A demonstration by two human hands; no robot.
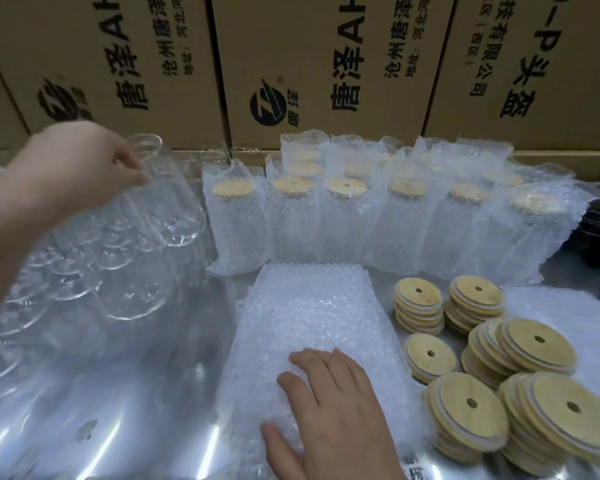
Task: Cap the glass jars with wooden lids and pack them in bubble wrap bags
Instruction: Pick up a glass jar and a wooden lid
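One view, the head camera. My left hand (84, 161) holds a bare glass jar (168, 206) by its far end, fingers curled over it. The jar is tilted and raised above the cluster of uncapped jars (84, 275) at the left of the shiny table (118, 427). I judge the glass stiff, smooth, slippery and breakable, with some weight. A grip round the body would be safer than a pinch at the end, and it should not knock its neighbours. My right hand (326, 410) lies flat, fingers straight, pressing the near part of the stack of bubble wrap bags (309, 306) at centre. These look light, soft and limp, best taken by an open edge. Wooden lids (520, 341), each with a centre hole, stand in stacks just right of the bags; I judge them light, rigid and easy to lift by the rim. Packed jars (347, 216) stand in rows beyond. The cardboard cartons (326, 64) at the far side carry black print turned sideways: "唐泽", "沧州唐泽", "地址:河北", "有限公司", "头盔", beside a round logo.
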